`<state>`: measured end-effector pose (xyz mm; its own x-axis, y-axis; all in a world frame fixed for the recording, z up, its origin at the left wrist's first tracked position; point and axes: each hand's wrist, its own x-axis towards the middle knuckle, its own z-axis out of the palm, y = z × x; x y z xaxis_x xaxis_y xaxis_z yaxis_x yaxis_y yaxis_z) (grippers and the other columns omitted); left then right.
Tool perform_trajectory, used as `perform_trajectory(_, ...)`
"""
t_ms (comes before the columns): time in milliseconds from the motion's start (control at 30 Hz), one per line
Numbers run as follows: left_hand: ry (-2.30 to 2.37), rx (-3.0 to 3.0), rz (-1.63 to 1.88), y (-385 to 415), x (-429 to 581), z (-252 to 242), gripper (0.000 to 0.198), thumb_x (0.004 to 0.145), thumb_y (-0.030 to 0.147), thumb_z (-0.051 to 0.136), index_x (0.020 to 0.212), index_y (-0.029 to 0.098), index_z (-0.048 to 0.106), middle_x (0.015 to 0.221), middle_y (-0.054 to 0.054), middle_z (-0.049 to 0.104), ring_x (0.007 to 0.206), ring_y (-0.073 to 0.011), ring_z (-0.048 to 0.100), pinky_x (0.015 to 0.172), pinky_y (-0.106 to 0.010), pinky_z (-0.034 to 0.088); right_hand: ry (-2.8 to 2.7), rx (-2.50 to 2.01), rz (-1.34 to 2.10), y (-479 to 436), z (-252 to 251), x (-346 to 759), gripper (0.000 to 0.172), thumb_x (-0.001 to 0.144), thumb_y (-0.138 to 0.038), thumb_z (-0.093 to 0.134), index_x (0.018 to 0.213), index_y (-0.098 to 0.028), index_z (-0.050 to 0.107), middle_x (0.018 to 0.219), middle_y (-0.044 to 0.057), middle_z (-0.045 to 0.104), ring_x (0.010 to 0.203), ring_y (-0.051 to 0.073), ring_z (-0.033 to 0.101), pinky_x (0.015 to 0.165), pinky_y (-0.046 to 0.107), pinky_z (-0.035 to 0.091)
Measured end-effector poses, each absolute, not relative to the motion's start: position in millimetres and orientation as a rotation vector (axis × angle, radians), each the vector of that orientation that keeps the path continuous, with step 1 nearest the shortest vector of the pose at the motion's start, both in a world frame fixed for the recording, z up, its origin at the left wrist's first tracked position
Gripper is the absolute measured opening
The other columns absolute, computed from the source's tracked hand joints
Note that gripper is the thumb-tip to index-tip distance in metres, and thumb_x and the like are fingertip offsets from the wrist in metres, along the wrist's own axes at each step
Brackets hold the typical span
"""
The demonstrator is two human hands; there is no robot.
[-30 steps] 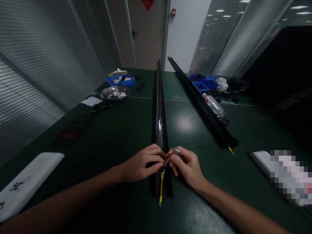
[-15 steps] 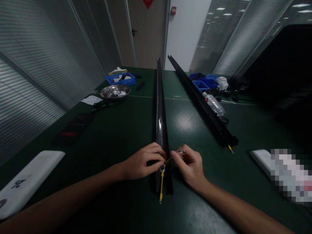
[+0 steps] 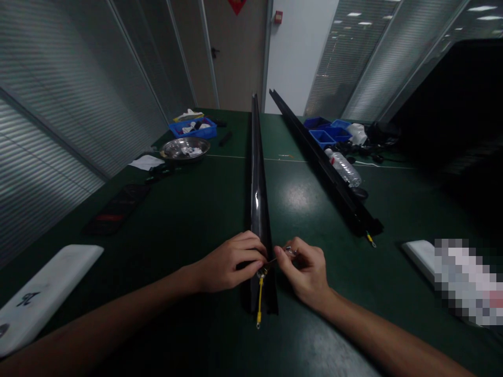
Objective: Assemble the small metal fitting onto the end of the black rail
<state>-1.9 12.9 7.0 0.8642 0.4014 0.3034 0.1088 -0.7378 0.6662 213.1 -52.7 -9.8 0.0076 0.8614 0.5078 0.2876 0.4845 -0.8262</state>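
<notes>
A long black metal channel runs away from me along the table. At its near end hangs a short yellow wire with a ring terminal at each end; the upper ring sits by a small metal fastener. My left hand lies over the channel's left side, thumb and fingertips closed at that fastener; what they pinch is hidden. From the right, my right hand pinches a thin metal tool, its shiny end at the fingers. The tool's slim shaft points at the left fingertips. Its exact kind is unclear.
A second black channel lies to the right, beside a plastic bottle and blue bins. At the left are a metal bowl, a blue tray, a dark flat case and a white object.
My right hand has turned the tool slightly, so its shiny end sits a little lower and further left. My left hand stays at the fastener.
</notes>
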Motion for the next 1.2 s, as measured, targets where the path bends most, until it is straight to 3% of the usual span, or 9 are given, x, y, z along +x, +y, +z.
perform_trajectory(467, 0.365, 2.373, 0.552, 13, -3, 5, 0.021, 0.102, 0.014, 0.055, 0.111, 0.017, 0.074, 0.113, -0.011, 0.071, 0.11, -0.0246, 0.059, 0.1, -0.041, 0.05, -1.624, -1.086, 0.387, -57, -8, 211, 0.032, 0.089, -0.014, 0.067, 0.065, -0.02, 0.046, 0.053, -0.01, 0.038, 0.042, 0.004, 0.036, 0.044, 0.018, 0.029)
perform_trajectory(800, 0.378, 2.338, 0.571, 13, -3, 3, 0.022, 0.102, 0.015, 0.056, 0.113, 0.018, 0.075, 0.115, -0.01, 0.071, 0.112, -0.025, 0.059, 0.1, -0.041, 0.05, -1.715, -1.092, 0.294, -65, -7, 212, 0.03, 0.093, -0.012, 0.064, 0.069, -0.02, 0.049, 0.053, -0.009, 0.044, 0.041, 0.004, 0.041, 0.045, 0.019, 0.031)
perform_trajectory(1200, 0.305, 2.534, 0.77, 6, -5, 5, 0.027, 0.094, 0.012, 0.053, 0.114, 0.017, 0.07, 0.098, -0.007, 0.077, 0.098, -0.0244, 0.065, 0.09, -0.041, 0.045, -1.736, -1.166, 0.325, -69, -3, 210, 0.027, 0.1, -0.018, 0.06, 0.075, -0.021, 0.051, 0.055, -0.007, 0.049, 0.041, 0.007, 0.046, 0.046, 0.022, 0.033)
